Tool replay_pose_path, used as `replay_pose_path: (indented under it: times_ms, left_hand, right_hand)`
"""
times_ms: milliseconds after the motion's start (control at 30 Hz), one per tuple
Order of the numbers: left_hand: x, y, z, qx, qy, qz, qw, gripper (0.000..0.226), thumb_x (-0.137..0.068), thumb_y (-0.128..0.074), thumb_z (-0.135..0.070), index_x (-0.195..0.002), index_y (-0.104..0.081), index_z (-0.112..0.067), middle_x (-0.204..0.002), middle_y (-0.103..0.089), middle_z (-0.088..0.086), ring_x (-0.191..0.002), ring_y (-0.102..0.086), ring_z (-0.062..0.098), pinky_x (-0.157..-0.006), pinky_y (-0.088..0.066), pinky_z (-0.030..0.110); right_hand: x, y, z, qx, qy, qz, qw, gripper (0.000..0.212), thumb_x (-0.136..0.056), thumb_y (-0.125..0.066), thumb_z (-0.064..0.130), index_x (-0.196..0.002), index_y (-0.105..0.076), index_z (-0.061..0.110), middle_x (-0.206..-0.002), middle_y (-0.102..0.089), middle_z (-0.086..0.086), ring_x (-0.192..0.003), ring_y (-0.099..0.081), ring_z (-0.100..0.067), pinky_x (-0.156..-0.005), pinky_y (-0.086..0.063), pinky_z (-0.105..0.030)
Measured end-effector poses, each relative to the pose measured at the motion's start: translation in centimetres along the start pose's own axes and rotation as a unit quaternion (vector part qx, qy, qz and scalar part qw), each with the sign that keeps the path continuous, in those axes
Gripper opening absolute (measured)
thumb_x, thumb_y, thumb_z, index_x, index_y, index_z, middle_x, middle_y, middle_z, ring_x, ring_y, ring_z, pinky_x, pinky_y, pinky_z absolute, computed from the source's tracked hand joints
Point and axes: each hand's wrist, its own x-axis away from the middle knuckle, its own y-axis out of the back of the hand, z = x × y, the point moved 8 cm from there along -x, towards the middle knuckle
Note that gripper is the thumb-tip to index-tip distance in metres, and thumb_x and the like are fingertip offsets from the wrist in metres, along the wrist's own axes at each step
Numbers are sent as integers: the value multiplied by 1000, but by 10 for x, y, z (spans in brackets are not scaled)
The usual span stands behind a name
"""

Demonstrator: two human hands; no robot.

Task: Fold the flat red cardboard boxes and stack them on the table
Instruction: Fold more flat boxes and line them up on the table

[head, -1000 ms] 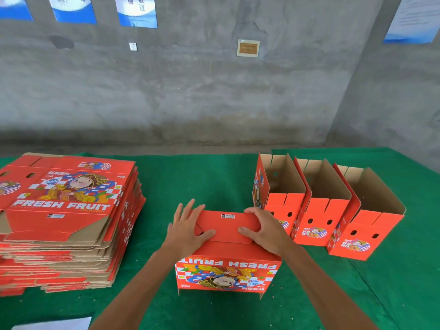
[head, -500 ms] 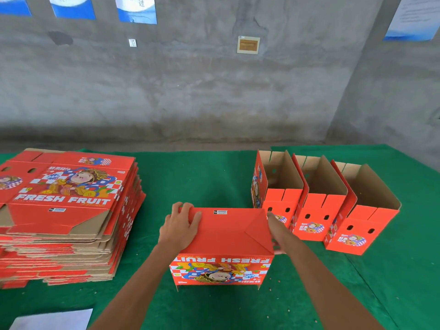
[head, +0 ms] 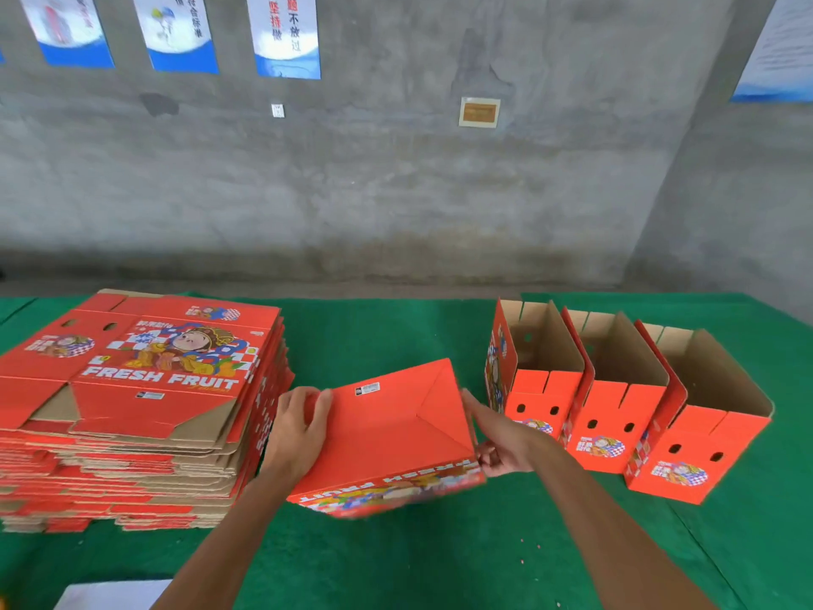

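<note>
Green table [head: 396, 336]: tilted red box [head: 387, 433] seemingly hides right hand's [head: 506, 446] fingers.

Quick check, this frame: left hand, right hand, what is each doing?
Left hand: grips the left edge of the folded red box.
Right hand: grips the same box's right side, fingers curled under.

A: How is the scene lit?
B: Even, soft daylight; shadows under the folded box [head: 387, 438] are faint, with no glare.

A: And sharpness?
B: The box's near printed edge smears with motion blur. Wide-angle distortion bends the green table [head: 396, 332] edge and tilts the posters [head: 286, 33] outward.
</note>
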Motion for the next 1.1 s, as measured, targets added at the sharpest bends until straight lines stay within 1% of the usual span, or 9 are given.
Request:
replay_pose_path:
  times_ms: [100,167,233,333,400,533,667,833,1100]
  left_hand:
    - [0,19,-10,67,-12,-48,996,58,-101,-37,-64,-94,-66,-15,-99,-66,9,-100,-60,29,-94,-47,46]
    - [2,3,-21,98,15,9,995,65,-104,-33,-63,-89,-73,-13,-93,-72,6,-95,-66,27,-91,-50,46]
    - [12,-28,-38,186,102,104,972,56,-97,-39,-74,-97,-78,-34,-107,-76,-7,-104,-67,14,-91,-48,33]
    - [23,-77,-61,305,164,169,923,41,-92,-34,-81,-95,-71,-63,-106,-73,-29,-99,-69,0,-86,-54,39]
    - [28,-102,-65,345,195,177,901,45,-101,-25,-72,-111,-66,-60,-114,-72,-25,-100,-70,1,-82,-57,44]
    - [35,-144,-63,347,209,206,891,51,-104,-22,-69,-133,-57,-45,-130,-65,-13,-120,-64,15,-102,-52,57]
    - [37,-182,-72,313,173,245,901,49,-108,-20,-59,-105,-68,-51,-107,-75,-16,-103,-72,12,-89,-57,39]
    - [21,-230,-77,294,177,269,900,50,-109,-24,-52,-132,-56,-21,-131,-61,15,-127,-59,34,-112,-46,55]
    - [-30,-289,-90,268,180,296,899,56,-109,-20,-60,-154,-36,-30,-154,-50,0,-144,-45,18,-123,-31,50]
  right_hand:
    - [10,-1,46,46,160,-27,986,61,-81,-56,86,-124,-53,44,-75,-59,5,-58,-55,-13,-65,-61,-33]
    - [19,-11,69,142,263,-67,952,55,-80,-64,81,-127,-48,56,-95,-64,3,-73,-66,-17,-73,-62,-35]
    - [23,-38,78,281,346,-98,890,56,-83,-68,74,-131,-46,56,-112,-59,-2,-94,-67,-24,-89,-56,-37]
    - [8,-77,57,463,346,-150,803,62,-92,-66,56,-147,-39,47,-127,-38,-7,-121,-52,-35,-101,-50,-42]
    - [-2,-83,36,510,318,-199,774,63,-96,-62,49,-152,-34,43,-136,-30,-11,-131,-41,-36,-100,-53,-47]
    - [-21,-67,-7,502,270,-224,791,66,-98,-63,45,-154,-28,44,-150,-19,-17,-145,-30,-37,-104,-53,-44]
    - [-38,-40,-38,485,222,-225,815,68,-99,-63,47,-156,-25,44,-161,-12,-22,-150,-29,-37,-107,-52,-44]
    - [-61,-6,-46,473,203,-229,826,70,-97,-66,44,-155,-27,43,-161,-11,-19,-145,-39,-32,-101,-56,-41]
    - [-119,41,-33,483,187,-213,829,74,-97,-66,41,-157,-23,44,-164,-3,-18,-138,-47,-33,-103,-54,-40]
